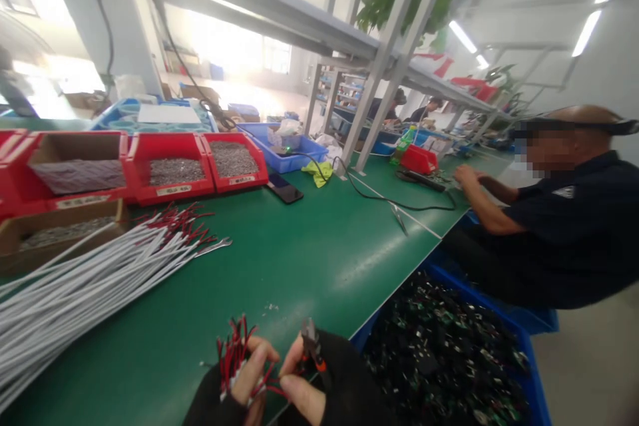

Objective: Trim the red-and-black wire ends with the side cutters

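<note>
My left hand (239, 379), in a black fingerless glove, is closed around a bunch of cables with red and black wire ends (233, 349) that stick up above the fingers. My right hand (319, 379), also gloved, grips small pliers (310, 341) with orange-marked handles, the jaws pointing up beside the wire ends. Both hands are at the near edge of the green workbench (309, 259). A large pile of white cables with red and black tips (100, 273) lies on the bench to the left.
Red bins (174, 170) of small metal parts and cardboard boxes (60, 229) line the back left. A black phone (284, 188), blue tray (294, 153) and black cord lie mid-bench. A blue crate of dark parts (449, 353) sits below right. A co-worker (564, 213) sits at right.
</note>
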### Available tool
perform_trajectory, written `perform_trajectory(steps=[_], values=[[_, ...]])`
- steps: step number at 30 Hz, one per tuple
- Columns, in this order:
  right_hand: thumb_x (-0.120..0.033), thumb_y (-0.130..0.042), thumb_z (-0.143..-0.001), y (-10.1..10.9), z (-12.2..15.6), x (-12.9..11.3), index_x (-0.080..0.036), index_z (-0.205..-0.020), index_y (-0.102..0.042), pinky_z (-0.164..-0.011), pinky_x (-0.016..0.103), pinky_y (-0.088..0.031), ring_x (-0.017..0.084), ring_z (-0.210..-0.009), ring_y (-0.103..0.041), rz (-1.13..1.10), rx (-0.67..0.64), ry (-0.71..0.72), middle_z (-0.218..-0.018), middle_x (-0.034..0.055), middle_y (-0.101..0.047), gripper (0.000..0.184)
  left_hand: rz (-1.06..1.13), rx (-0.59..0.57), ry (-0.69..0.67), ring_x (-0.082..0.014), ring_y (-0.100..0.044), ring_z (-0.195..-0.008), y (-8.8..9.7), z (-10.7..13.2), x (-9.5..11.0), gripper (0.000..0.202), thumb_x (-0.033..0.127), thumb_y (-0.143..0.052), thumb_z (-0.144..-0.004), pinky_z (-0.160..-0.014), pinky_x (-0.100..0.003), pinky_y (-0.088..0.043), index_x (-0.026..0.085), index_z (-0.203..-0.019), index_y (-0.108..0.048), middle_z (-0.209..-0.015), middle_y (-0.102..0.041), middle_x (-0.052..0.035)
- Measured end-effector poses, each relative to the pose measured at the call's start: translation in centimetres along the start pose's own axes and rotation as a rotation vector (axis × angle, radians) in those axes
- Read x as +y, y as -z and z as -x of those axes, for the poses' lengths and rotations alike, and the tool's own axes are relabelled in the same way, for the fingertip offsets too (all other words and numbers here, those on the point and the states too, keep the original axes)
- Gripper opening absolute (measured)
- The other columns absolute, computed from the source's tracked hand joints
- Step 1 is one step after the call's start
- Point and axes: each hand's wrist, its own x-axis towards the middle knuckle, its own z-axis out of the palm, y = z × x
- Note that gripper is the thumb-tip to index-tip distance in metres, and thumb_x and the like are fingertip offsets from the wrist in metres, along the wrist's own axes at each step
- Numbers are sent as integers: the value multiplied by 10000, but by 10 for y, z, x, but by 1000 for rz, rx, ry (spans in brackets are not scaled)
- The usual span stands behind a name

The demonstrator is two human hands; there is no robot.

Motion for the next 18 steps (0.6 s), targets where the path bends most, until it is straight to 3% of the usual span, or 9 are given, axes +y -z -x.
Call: perform_trajectory(steps=[3, 5, 7, 8, 11, 13, 15, 18], values=[[-292, -655, -809, 6, 11, 10, -164, -834, -678, -715, 218, -513, 155, -764, -654, 111, -22, 23, -795, 33, -671, 133, -4, 49, 41, -125, -464, -453, -3, 7, -3, 291, 404, -756, -686, -439, -201, -364, 155, -758, -626, -490, -465, 33], [-322, -639, -827, 15, 10, 10, -166, -892, -663, -701, 230, -522, 168, -797, -653, 106, -54, 14, -871, 54, -686, 170, 2, -34, 155, -103, -348, -374, -5, 13, -4, 292, 387, -646, -731, -381, -185, -262, 172, -920, -587, -445, -377, 75], [-374, -577, -868, 22, 2, 6, -170, -811, -645, -598, 215, -506, 139, -662, -624, 126, -94, 1, -736, 26, -657, 222, -24, -81, 128, -91, -324, -366, -6, 15, -5, 292, 318, -600, -696, -376, -179, -255, 163, -939, -558, -450, -376, 85], [-371, -561, -862, 23, -3, 2, -168, -792, -642, -564, 216, -492, 128, -600, -600, 144, -16, 17, -684, 15, -640, 229, -32, -101, 110, -88, -322, -365, -6, 16, -6, 303, 304, -586, -680, -374, -180, -259, 157, -943, -553, -456, -384, 85], [-305, -591, -822, 19, -17, -11, -171, -759, -662, -634, 225, -513, 127, -627, -624, 202, 15, 125, -692, 9, -668, 164, -53, -145, 53, -89, -343, -373, -6, 15, -6, 237, 286, -603, -692, -386, -191, -290, 139, -877, -590, -457, -403, 69], [-271, -616, -809, 12, -22, -15, -169, -799, -675, -678, 225, -534, 138, -694, -661, 213, -7, 186, -768, 21, -705, 118, -43, -169, -11, -129, -478, -477, -7, 13, -6, 192, 278, -634, -730, -487, -216, -413, 127, -850, -633, -524, -500, 21], [-259, -643, -792, 5, -24, -17, -159, -844, -680, -660, 221, -551, 149, -717, -682, 184, -1, 201, -814, 39, -724, 118, -12, -190, -92, -203, -606, -705, -7, 11, -6, 224, 287, -652, -768, -686, -273, -505, 122, -919, -673, -697, -623, -44], [-279, -641, -807, -1, -26, -16, -152, -840, -679, -605, 197, -557, 142, -673, -691, 111, 9, 155, -785, 40, -731, 136, -29, -185, -142, -258, -634, -848, -7, 10, -12, 283, 282, -670, -784, -798, -334, -520, 122, -1017, -680, -801, -676, -73]])
